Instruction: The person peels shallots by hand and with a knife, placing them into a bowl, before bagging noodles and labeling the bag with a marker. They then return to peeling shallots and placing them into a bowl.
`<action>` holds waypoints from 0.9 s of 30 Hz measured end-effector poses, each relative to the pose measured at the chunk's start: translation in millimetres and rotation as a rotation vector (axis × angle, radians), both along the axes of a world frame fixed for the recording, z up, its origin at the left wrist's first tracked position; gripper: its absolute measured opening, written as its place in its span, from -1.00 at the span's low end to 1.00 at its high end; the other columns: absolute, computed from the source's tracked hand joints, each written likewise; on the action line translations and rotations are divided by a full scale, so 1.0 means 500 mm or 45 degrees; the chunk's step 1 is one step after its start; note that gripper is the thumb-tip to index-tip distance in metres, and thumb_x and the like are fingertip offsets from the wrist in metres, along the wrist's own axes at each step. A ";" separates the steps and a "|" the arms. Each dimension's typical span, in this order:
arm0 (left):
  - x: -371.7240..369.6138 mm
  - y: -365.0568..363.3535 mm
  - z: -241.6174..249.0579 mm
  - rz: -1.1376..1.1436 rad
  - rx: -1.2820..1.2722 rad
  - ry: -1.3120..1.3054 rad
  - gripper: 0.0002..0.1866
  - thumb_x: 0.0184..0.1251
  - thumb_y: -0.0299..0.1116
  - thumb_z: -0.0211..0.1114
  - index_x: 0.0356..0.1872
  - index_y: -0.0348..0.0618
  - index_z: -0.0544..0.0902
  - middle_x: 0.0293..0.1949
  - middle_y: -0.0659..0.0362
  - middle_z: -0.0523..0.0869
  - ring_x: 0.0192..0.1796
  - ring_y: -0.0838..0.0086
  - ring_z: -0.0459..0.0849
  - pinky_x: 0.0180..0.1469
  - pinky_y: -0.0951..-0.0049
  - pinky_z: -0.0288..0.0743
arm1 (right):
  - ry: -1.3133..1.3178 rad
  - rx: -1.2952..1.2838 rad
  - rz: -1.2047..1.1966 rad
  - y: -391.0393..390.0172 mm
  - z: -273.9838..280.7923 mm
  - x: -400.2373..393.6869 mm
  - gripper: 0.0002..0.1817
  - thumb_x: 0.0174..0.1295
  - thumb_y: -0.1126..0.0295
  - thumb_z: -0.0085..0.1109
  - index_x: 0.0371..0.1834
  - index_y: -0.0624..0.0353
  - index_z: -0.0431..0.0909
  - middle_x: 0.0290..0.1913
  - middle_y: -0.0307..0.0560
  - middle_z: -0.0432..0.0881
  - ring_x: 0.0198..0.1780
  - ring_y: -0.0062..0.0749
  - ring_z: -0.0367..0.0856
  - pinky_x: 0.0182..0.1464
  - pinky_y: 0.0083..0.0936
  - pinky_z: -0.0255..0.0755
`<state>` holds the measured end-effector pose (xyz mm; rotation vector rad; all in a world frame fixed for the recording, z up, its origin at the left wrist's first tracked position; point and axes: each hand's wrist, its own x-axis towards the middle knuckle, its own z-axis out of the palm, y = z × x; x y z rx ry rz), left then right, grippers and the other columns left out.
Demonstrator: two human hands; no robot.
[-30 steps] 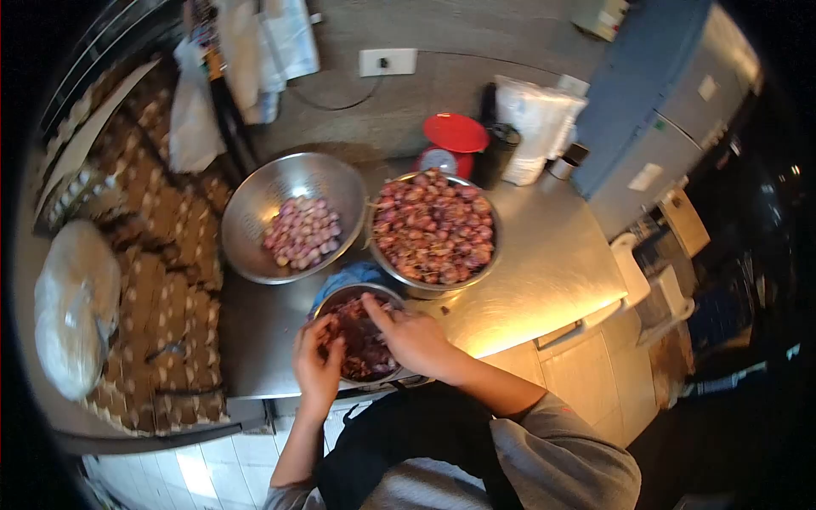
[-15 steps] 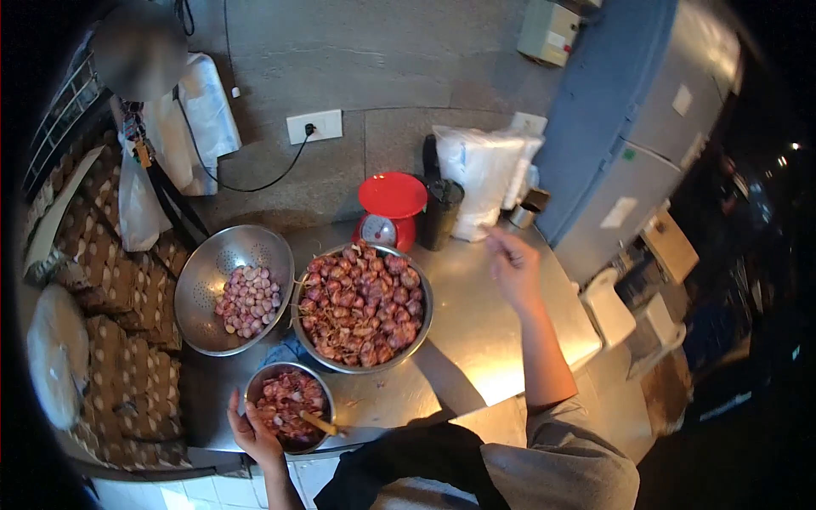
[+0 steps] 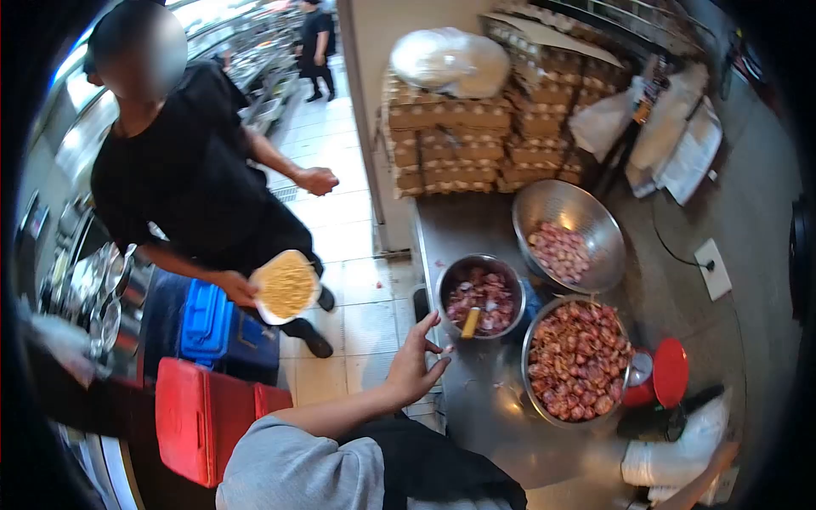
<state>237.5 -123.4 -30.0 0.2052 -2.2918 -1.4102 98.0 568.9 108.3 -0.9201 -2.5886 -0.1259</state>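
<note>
My left hand (image 3: 415,364) is raised at the table's near-left edge, fingers apart, with nothing plainly held. Closest to it is a steel pot (image 3: 443,297) holding onion peelings, with a yellow-handled tool (image 3: 470,323), probably a knife, resting in it. Beside that stands a large steel bowl (image 3: 525,374) heaped with unpeeled red shallots (image 3: 578,361). A tilted colander (image 3: 595,212) contains peeled shallots (image 3: 558,252). At the lower right, my right hand (image 3: 724,457) is by the white plastic bags (image 3: 680,450); its fingers are too dim to make out.
A co-worker in black (image 3: 178,161) stands left, holding a white dish (image 3: 265,313) of yellow crumbly food. Stacked egg trays (image 3: 450,149) rise behind the steel table (image 3: 484,408). A red scale (image 3: 671,374), a red cooler (image 3: 183,421) and a blue bin (image 3: 208,319) are around.
The view has swung left, bringing the co-worker and kitchen aisle into sight. My left hand has come away from the pot's rim. My right hand remains near the plastic bags.
</note>
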 end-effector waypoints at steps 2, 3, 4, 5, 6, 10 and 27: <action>0.036 0.012 -0.015 0.062 0.132 -0.057 -0.23 -0.01 -0.59 0.27 0.27 -0.10 0.11 0.09 -0.02 0.38 -0.26 0.39 0.59 -0.20 0.42 0.47 | 0.024 -0.296 0.079 0.107 -0.049 -0.035 -0.60 0.26 0.23 -0.10 0.04 0.28 0.44 0.02 0.14 0.51 0.06 -0.09 0.46 0.06 -0.35 0.30; 0.049 0.013 -0.020 0.050 0.136 -0.107 -0.27 0.00 -0.57 0.26 0.26 -0.11 0.15 0.09 -0.02 0.38 -0.25 0.39 0.59 -0.21 0.43 0.48 | 0.034 -0.306 0.103 0.114 -0.047 -0.034 -0.61 0.26 0.24 -0.10 0.01 0.29 0.46 0.00 0.15 0.52 0.05 -0.09 0.47 0.04 -0.35 0.31; 0.061 0.012 -0.029 0.028 0.142 -0.163 -0.30 0.01 -0.56 0.25 0.24 -0.11 0.18 0.09 -0.02 0.38 -0.24 0.39 0.59 -0.21 0.44 0.48 | 0.039 -0.316 0.116 0.127 -0.053 -0.025 -0.63 0.26 0.25 -0.11 -0.02 0.29 0.48 -0.02 0.16 0.53 0.04 -0.10 0.48 0.03 -0.35 0.31; 0.072 0.014 -0.042 -0.006 0.150 -0.224 -0.34 0.03 -0.55 0.24 0.22 -0.12 0.22 0.09 -0.02 0.37 -0.23 0.38 0.59 -0.21 0.45 0.49 | 0.052 -0.260 0.093 0.091 -0.043 -0.009 -0.63 0.25 0.26 -0.11 -0.03 0.29 0.48 -0.03 0.16 0.53 0.03 -0.09 0.49 0.03 -0.34 0.31; 0.078 0.019 -0.063 -0.019 0.160 -0.171 -0.46 0.07 -0.53 0.23 0.14 -0.15 0.32 0.03 0.01 0.45 -0.23 0.40 0.60 -0.21 0.48 0.50 | 0.064 -0.201 0.059 0.005 -0.014 0.009 -0.64 0.25 0.27 -0.12 -0.04 0.29 0.49 -0.04 0.17 0.54 0.02 -0.09 0.49 0.02 -0.34 0.32; 0.111 0.039 -0.103 -0.275 0.408 -0.588 -0.58 0.15 -0.51 0.21 0.07 -0.18 0.38 -0.12 0.11 0.57 -0.14 0.47 0.57 -0.09 0.47 0.47 | 0.245 -0.010 0.071 0.116 -0.019 -0.024 -0.63 0.26 0.26 -0.14 0.03 0.24 0.46 0.04 0.10 0.50 0.06 -0.09 0.46 0.09 -0.34 0.29; 0.162 0.055 -0.117 -0.810 0.119 -1.194 -0.79 0.23 -0.31 0.18 -0.22 -0.22 0.61 -0.32 0.16 0.66 -0.25 0.52 0.59 -0.13 0.54 0.43 | 0.634 0.038 0.360 0.124 0.046 0.003 -0.71 0.20 0.31 0.06 -0.08 0.21 0.54 -0.13 -0.03 0.61 -0.11 -0.35 0.55 -0.05 -0.47 0.36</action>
